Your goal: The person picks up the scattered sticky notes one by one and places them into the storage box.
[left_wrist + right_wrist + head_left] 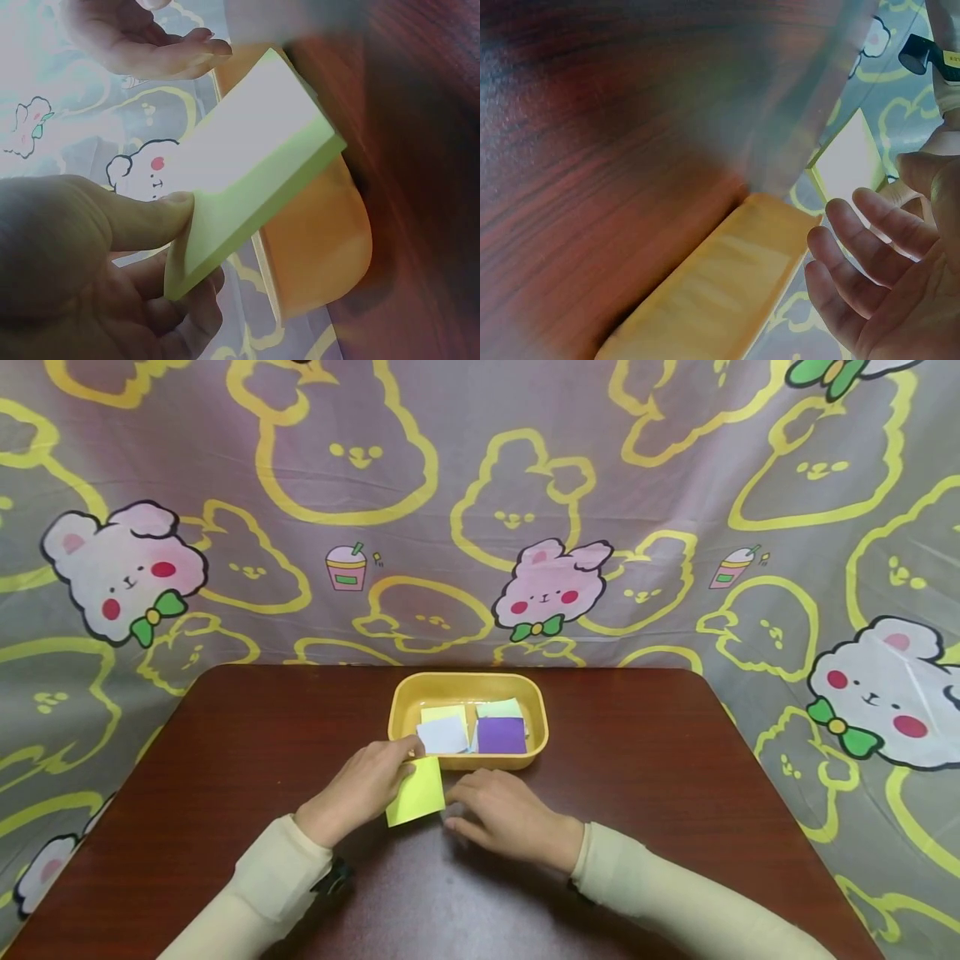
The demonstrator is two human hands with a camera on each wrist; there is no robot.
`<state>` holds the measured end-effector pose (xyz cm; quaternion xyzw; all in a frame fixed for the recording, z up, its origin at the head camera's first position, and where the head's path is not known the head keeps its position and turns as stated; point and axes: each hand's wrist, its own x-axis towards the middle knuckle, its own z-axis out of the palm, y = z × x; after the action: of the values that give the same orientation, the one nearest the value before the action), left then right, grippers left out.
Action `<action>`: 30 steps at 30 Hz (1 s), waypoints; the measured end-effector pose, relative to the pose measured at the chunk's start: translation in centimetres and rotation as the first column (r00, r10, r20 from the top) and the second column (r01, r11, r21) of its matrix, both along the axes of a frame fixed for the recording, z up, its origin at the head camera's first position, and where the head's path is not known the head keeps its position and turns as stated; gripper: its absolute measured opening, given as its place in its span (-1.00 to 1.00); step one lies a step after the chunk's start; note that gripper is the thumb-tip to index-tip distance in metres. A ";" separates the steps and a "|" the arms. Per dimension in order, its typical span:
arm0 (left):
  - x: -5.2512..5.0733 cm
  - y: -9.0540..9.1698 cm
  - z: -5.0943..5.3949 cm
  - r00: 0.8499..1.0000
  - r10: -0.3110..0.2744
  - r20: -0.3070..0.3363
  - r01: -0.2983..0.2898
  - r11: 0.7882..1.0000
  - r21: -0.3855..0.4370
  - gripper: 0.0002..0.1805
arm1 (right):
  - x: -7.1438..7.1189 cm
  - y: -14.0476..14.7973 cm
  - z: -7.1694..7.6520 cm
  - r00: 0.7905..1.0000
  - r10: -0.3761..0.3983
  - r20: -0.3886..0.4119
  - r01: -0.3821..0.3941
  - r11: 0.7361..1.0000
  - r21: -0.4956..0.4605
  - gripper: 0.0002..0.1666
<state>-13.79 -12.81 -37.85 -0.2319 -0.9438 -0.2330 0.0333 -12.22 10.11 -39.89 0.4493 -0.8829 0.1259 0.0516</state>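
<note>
My left hand [365, 783] pinches a yellow pad of sticky notes [417, 792] between thumb and fingers, just in front of a yellow plastic tub [468, 762]. In the left wrist view the sticky note pad [262, 150] looks thick, its pale face turned to the camera. To the right of the pad, my right hand [510, 817] hovers with loosely bent fingers and holds nothing. Its fingers [855, 255] show apart from the pad in the right wrist view. Inside the tub lie a purple pad [502, 736], a white pad [442, 736], and yellow and pale green ones partly behind them.
The tub stands at the back middle of a dark red-brown wooden table [637, 760]. A patterned curtain [480, 510] hangs behind the table and along its sides. A black wrist strap [332, 877] sits by the left sleeve.
</note>
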 end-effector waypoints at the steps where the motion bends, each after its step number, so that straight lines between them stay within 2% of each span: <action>1: 0.0 0.0 0.1 1.000 -0.001 -0.003 0.001 1.000 0.001 -0.83 | 0.0 0.0 0.1 1.000 -0.001 -0.002 0.001 1.000 0.001 -0.72; 8: -0.3 0.2 0.6 1.000 -0.002 -0.009 0.002 1.000 0.006 -0.83 | -0.3 0.0 0.5 1.000 -0.016 -0.016 0.016 1.000 0.015 -0.70; 15: -0.5 0.2 1.0 1.000 -0.009 -0.017 0.010 1.000 0.013 -0.83 | -0.4 0.1 0.8 1.000 -0.019 0.010 0.019 1.000 0.006 -0.70; 24: -0.7 0.1 1.5 1.000 0.002 0.009 -0.002 1.000 0.006 -0.83 | -0.8 0.4 0.9 1.000 -0.023 0.008 0.023 1.000 -0.002 -0.71; 30: -0.8 0.0 1.7 1.000 -0.005 -0.022 0.005 1.000 0.015 -0.83 | -1.2 0.6 1.1 1.000 -0.016 -0.007 0.016 1.000 -0.009 -0.73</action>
<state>-14.61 -12.77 -36.13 -0.2364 -0.9411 -0.2375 0.0446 -13.46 10.69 -38.81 0.4425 -0.8858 0.1279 0.0576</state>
